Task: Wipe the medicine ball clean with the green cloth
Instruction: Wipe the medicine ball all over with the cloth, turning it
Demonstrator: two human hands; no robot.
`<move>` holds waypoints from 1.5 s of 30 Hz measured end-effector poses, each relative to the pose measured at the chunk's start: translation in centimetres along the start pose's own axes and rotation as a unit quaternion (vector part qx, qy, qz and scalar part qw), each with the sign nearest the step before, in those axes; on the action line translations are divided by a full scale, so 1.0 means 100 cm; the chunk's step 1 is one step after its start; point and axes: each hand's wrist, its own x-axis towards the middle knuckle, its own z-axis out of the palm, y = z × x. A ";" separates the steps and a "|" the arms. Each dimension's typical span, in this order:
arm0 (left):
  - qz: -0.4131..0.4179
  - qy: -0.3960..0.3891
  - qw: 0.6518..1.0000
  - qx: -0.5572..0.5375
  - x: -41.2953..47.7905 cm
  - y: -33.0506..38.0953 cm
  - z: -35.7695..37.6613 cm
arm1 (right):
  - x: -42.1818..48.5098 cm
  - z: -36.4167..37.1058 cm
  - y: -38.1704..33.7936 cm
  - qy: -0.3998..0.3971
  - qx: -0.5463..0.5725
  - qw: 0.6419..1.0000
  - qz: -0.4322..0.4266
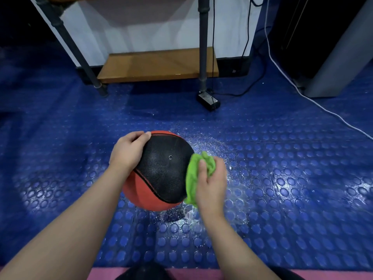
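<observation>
The ball (161,170) sits low over the blue studded floor (282,199), straight ahead of the person and between the two hands; whether it touches the floor I cannot tell. The left hand (129,152) cups its upper left side, fingers curled over the top edge, steadying it. The right hand (212,182) grips the bunched cloth (193,176), thumb across it, and presses it against the ball's right flank.

So the ball lies directly left of the cloth hand, touching it through the fabric. Being round, it has no long axis (only black and red panels). The black panel faces up, uncovered, and probably the next stroke runs leftward across it while the left hand braces opposite. Droplets speckle the floor to the right.
</observation>
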 end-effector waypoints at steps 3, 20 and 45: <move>-0.002 -0.001 1.000 0.020 -0.002 0.004 0.002 | 0.000 0.020 0.000 -0.004 -0.085 0.996 -0.033; -0.007 0.012 0.999 -0.040 0.004 -0.007 -0.002 | -0.001 0.041 -0.002 0.066 -0.074 0.995 -0.014; -0.016 0.036 0.999 0.011 -0.009 -0.001 -0.002 | -0.001 0.031 -0.036 -0.041 -0.050 0.990 -0.129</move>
